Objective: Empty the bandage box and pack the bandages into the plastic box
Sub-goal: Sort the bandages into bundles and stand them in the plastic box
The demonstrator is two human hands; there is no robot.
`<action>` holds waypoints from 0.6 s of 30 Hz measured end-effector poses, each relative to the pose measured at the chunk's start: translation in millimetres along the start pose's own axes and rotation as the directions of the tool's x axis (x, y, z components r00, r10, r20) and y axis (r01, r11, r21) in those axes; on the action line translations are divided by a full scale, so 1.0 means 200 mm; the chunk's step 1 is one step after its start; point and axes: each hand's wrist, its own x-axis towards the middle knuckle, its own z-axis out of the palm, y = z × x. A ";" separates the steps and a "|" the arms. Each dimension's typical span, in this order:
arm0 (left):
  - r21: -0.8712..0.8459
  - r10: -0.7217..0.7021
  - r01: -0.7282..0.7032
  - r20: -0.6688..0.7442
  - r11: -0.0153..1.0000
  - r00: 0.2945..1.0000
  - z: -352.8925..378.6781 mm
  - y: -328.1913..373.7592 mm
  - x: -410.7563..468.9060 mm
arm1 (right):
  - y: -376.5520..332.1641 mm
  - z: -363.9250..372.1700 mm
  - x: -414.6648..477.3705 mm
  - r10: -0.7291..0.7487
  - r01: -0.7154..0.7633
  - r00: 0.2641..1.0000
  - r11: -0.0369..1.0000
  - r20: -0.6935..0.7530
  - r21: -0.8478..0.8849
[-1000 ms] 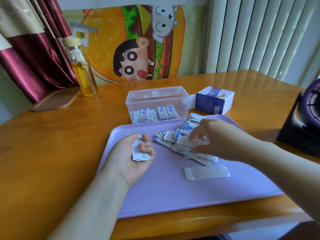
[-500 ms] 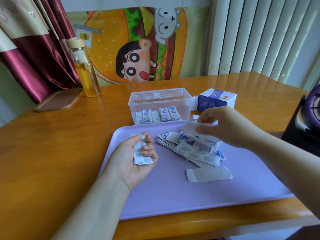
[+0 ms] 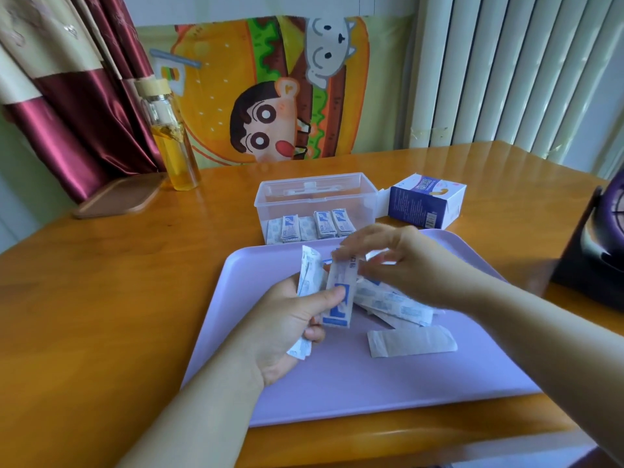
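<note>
- A single head-worn view sits above the near edge of the tray (image 3: 337, 393), close over it.
- It faces forward and down across the tray, the desk (image 3: 101, 298) spreading either side.
- Beyond the tray stand the plastic box (image 3: 317, 211), then the curtain (image 3: 67, 96).

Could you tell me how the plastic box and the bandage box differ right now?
The plastic box is clear and open-topped; the bandage box is printed blue-and-white card with an end flap open. The plastic box shows a row of bandages inside; the bandage box's inside is hidden. Both sit on the table behind the tray.
</note>
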 end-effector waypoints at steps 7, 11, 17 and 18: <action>0.491 0.076 -0.005 -0.125 0.871 0.989 -0.13 -0.01 0.06 | 0.16 -0.13 0.00 0.293 -0.276 0.954 0.783 -0.060 -0.557; 0.603 0.199 -0.061 -0.164 0.796 0.966 -0.12 -0.01 0.07 | 0.18 -0.12 0.00 0.236 -0.261 0.964 0.754 -0.122 -0.603; 0.131 0.222 -0.187 -0.344 0.973 0.912 -0.10 0.04 0.09 | 0.15 -0.12 0.02 0.109 -0.278 0.924 0.850 -0.367 -0.447; -0.113 0.120 -0.163 -0.316 0.980 0.941 -0.08 0.05 0.09 | 0.11 -0.12 0.01 0.166 -0.277 0.924 0.912 -0.344 -0.302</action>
